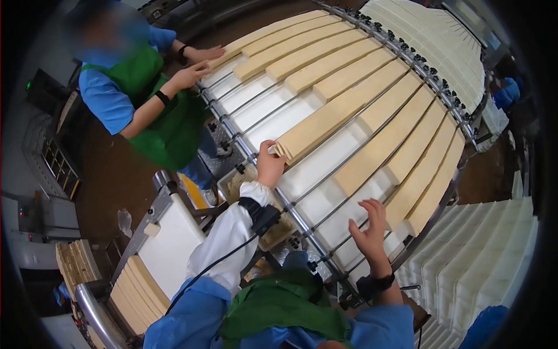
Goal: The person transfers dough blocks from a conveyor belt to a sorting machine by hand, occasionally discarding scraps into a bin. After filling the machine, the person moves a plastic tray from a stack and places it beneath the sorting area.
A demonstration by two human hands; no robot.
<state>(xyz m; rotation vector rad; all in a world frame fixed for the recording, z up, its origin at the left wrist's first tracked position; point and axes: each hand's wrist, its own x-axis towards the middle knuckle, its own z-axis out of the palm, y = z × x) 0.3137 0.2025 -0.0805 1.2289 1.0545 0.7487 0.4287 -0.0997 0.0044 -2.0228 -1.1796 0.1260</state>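
My left hand (271, 167) is closed at the near end of a pale tan slab (325, 125), its fingers curled over the slab's layered-looking edge. This long, flat slab lies in a lane between metal rods. My right hand (369, 231) is raised over the near right part of the white conveyor surface (343, 224), fingers apart and holding nothing. Closest to it are the near ends of other tan slabs (401, 203), which it does not appear to grip.
A co-worker in a green apron (168, 116) stands at the left, both hands on the farthest slab (250, 43). A metal rail (290, 206) edges the conveyor. More slabs (139, 294) lie on a lower belt. Stacked white corrugated sheets (471, 256) stand at the right.
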